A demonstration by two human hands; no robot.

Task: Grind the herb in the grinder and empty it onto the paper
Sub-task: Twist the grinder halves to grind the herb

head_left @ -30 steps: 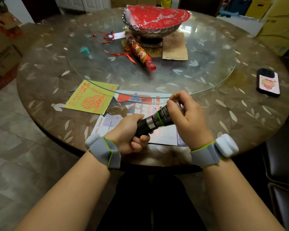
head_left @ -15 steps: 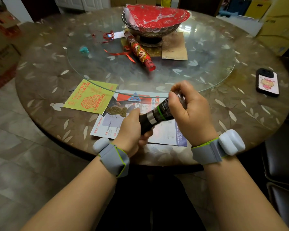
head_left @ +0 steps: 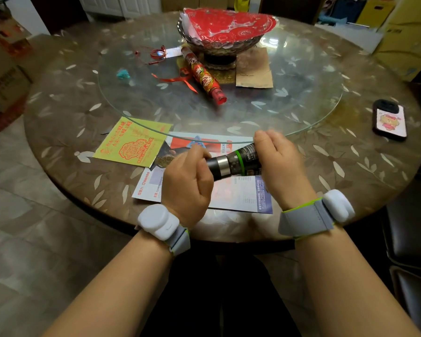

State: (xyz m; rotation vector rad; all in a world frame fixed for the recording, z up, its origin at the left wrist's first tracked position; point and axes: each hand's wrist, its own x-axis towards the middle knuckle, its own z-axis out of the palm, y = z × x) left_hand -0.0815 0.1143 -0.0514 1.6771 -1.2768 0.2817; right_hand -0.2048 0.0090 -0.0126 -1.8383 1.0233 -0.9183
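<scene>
A dark grinder (head_left: 236, 160) with a silver band and a green ring lies almost level above the printed paper (head_left: 241, 198) near the table's front edge. My left hand (head_left: 187, 181) grips its black cap end, knuckles up. My right hand (head_left: 277, 166) grips the body end, slightly blurred. A small pile of ground herb (head_left: 165, 161) lies on the paper just left of my left hand. The grinder's outlet is hidden inside my left hand.
A yellow-green leaflet (head_left: 131, 142) lies left of the paper. The glass turntable (head_left: 301, 93) carries a red-lined bowl (head_left: 226, 27), a red tube (head_left: 203, 77), brown paper (head_left: 253, 69) and ribbons. A phone (head_left: 389, 120) lies at the right. Boxes stand on the floor to the left.
The grinder has tipped from steeply slanted to almost level and moved a little away from me. My left hand has rolled over so its knuckles face up. Both hands keep their grip.
</scene>
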